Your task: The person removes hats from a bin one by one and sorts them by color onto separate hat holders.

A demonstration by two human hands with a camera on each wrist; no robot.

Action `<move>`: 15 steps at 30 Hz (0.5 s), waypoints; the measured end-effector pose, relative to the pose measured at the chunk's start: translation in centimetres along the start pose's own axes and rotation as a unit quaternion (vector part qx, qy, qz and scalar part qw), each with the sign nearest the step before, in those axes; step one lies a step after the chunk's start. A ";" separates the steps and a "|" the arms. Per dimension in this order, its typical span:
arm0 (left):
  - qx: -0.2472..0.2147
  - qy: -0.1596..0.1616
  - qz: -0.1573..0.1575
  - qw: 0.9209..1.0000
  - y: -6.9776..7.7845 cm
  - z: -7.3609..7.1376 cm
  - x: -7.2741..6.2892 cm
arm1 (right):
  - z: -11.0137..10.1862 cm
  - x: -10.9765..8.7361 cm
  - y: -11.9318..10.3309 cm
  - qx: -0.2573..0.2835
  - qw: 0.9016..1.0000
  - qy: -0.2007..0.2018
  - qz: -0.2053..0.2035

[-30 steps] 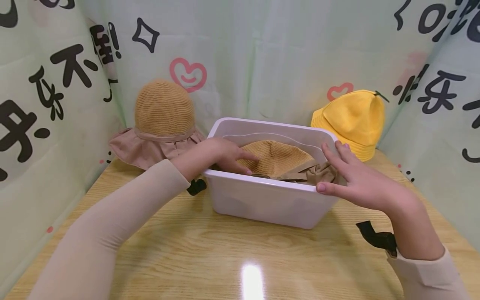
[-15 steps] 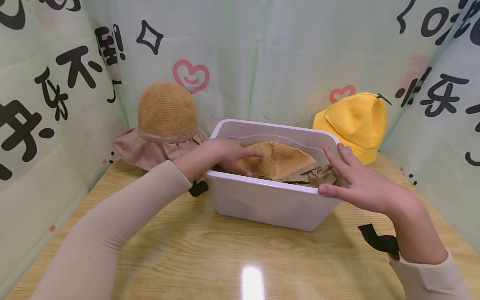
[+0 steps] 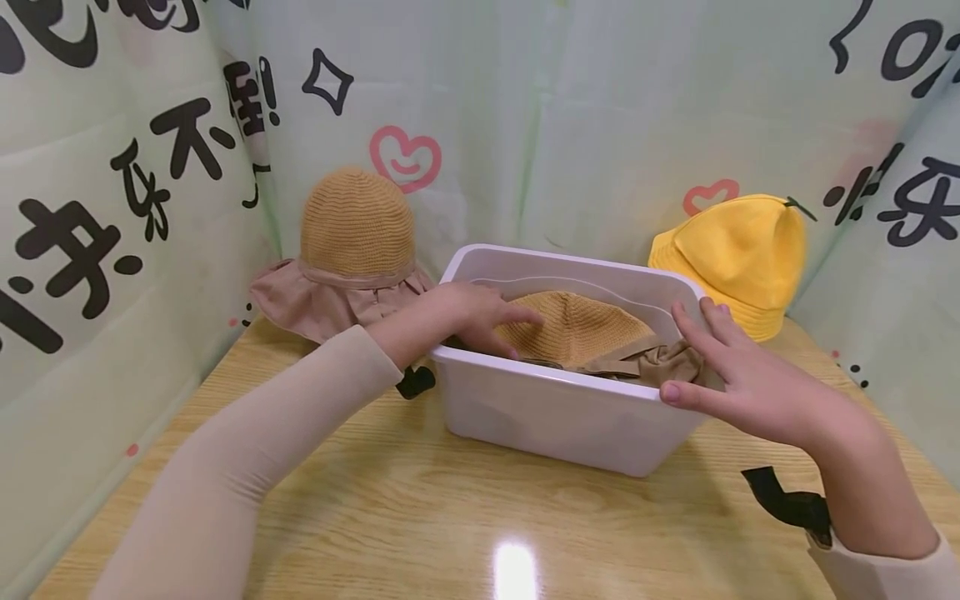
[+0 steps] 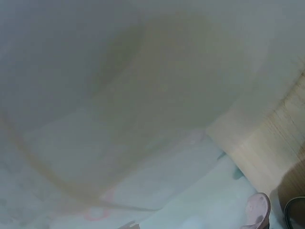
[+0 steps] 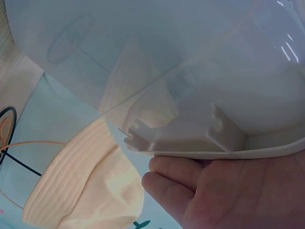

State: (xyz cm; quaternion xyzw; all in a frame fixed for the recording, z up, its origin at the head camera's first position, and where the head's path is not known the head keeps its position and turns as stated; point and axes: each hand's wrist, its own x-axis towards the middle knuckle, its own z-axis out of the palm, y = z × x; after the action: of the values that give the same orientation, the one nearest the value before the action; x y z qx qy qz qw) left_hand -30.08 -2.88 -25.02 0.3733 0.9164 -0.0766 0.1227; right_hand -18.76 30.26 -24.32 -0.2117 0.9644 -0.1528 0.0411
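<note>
The straw hat (image 3: 577,325) lies in the box (image 3: 543,417); the pink-brimmed hat (image 3: 357,225) at ten o'clock and the yellow hat (image 3: 738,258) at two are outside, so the work seems partly done. The left hand (image 3: 480,317), at nine, has thumb and index apart; its hidden fingers I cannot tell. The right hand (image 3: 757,379), at four, spreads against the box, grasping nothing.

a printed curtain (image 3: 600,125) hangs behind the wooden table (image 3: 405,533).

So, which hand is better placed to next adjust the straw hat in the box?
Probably the left hand: it reaches into the box, over the straw hat. The right hand is at the opposite end, against the rim.
</note>
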 end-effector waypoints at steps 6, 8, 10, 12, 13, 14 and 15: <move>-0.015 0.034 0.013 0.999 0.0 -0.2 0.0 | 0.0 -0.1 0.0 0.002 1.000 -0.001 0.001; -0.025 0.044 0.012 0.999 -0.1 -0.2 0.0 | 0.0 -0.1 0.0 0.003 1.000 -0.001 0.001; -0.036 0.051 0.008 0.998 -0.1 -0.2 0.0 | 0.0 -0.1 0.1 0.000 1.000 -0.001 0.000; -0.045 0.055 0.006 0.997 -0.1 -0.1 -0.1 | 0.0 -0.1 0.1 -0.002 1.000 0.001 0.000; -0.048 0.058 0.006 0.997 -0.1 -0.1 -0.1 | 0.0 -0.1 0.1 -0.004 1.000 0.003 0.000; -0.050 0.060 0.007 0.997 -0.1 -0.1 -0.1 | 0.0 -0.1 0.1 -0.006 1.000 0.004 0.000; -0.050 0.062 0.008 0.997 -0.1 -0.1 -0.1 | 0.0 -0.1 0.0 -0.007 1.000 0.005 0.000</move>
State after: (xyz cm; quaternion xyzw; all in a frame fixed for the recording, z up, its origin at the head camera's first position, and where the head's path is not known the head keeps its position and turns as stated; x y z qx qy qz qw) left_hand -30.10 -3.03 -24.86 0.3778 0.9219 -0.0065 0.0851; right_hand -18.69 30.32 -24.37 -0.2113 0.9657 -0.1469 0.0344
